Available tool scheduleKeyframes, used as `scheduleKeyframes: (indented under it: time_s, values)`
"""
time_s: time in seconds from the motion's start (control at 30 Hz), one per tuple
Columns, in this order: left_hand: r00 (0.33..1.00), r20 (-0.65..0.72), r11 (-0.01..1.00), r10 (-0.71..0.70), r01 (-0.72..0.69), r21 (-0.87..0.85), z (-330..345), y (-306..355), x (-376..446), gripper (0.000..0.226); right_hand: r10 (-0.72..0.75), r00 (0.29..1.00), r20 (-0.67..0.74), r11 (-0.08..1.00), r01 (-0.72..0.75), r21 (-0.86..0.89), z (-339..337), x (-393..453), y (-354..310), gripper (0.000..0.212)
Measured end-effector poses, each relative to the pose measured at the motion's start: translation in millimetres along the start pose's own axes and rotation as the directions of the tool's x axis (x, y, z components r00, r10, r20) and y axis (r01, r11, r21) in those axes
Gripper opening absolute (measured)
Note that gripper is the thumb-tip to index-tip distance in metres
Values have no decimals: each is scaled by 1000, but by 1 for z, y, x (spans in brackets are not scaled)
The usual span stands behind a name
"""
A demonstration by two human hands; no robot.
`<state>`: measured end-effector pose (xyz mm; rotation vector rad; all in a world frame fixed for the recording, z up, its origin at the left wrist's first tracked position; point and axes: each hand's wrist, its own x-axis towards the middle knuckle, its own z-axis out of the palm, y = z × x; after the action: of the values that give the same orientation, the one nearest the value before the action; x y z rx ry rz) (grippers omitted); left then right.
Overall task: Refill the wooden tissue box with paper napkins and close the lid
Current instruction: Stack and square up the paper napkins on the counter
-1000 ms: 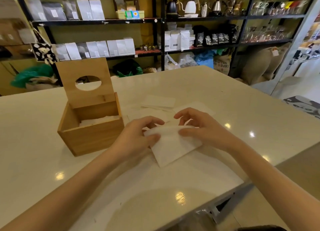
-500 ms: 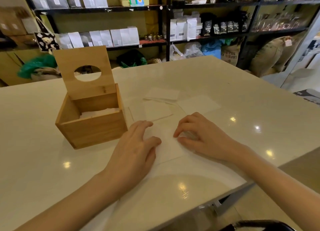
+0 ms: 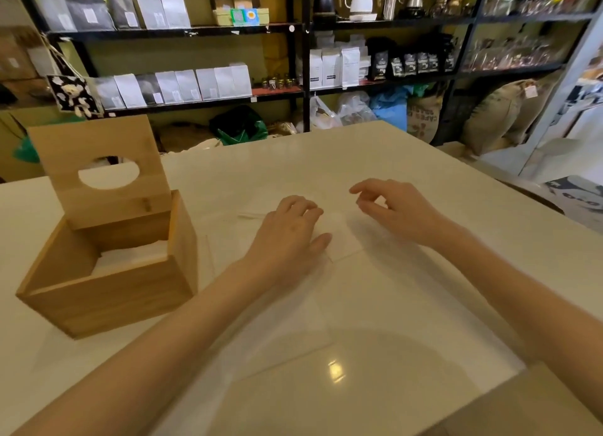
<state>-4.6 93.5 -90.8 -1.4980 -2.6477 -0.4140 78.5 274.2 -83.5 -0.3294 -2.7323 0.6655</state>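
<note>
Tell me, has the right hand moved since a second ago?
Yes. The right hand has let go of the napkin and lifted away from the wooden box, toward the table's far side, fingers loosely curled.

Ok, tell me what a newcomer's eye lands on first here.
The wooden tissue box at the left of the white table, its lid standing open, white napkins inside. Then the left hand flat on a napkin at the table's middle, the right hand curled beside it.

Single head-worn wide-angle view, facing forward and down, close over the table [image 3: 375, 161], shelves [image 3: 182, 31] beyond
</note>
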Motion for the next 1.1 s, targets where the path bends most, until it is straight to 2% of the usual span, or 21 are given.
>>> scheduleKeyframes:
  time_s: [0.1, 0.23, 0.3, 0.43, 0.57, 0.63, 0.73, 0.8, 0.9, 0.97, 1.03, 1.1]
  values:
    - [999, 8, 998, -36, 35, 59, 16, 2, 25, 48, 30, 997, 78, 985, -17, -170, 6, 8, 20, 41]
    - [998, 59, 988, -36, 27, 153, 24, -1, 42, 44, -2, 988, 156, 944, 53, -325, 13, 12, 29, 44]
    - [996, 74, 987, -47, 34, 159, 26, -2, 45, 41, -24, 987, 160, 935, 79, -345, 17, 13, 31, 42]
    - [998, 2, 997, -57, 56, 60, 26, -2, 46, 34, -70, 991, 113, 943, 103, -318, 18, 13, 32, 36]
    - [996, -49, 996, -74, 71, -57, 25, 0, 44, 25, -68, 995, 68, 977, 81, -200, 16, 14, 30, 22]
    - [994, -31, 987, -104, 99, -130, 22, 3, 43, 21, -71, 995, 65, 987, 79, -139, 15, 12, 29, 17]
    - [982, 35, 922, -186, 187, -340, 13, 6, 40, 15, -31, 997, 66, 998, 27, 60, 10, 11, 25, 8]
    - [975, 25, 872, -220, 208, -444, 5, 5, 36, 11, -1, 999, 42, 978, -8, 208, 4, 12, 18, 14]
    - [962, -10, 785, -272, 216, -580, -13, 0, 25, 12, 40, 998, 49, 885, -58, 461, -7, 10, 2, 21]
    - [945, 11, 673, -328, 242, -699, -30, -2, 11, 12, 23, 996, 81, 811, -66, 581, -15, 5, -12, 25]
    - [930, 24, 588, -366, 252, -769, -46, -3, -6, 13, -3, 994, 112, 738, -73, 671, -20, -1, -27, 21]
    - [915, 11, 564, -403, 257, -784, -57, -5, -25, 10, -18, 988, 154, 673, -102, 733, -20, -7, -42, 15]
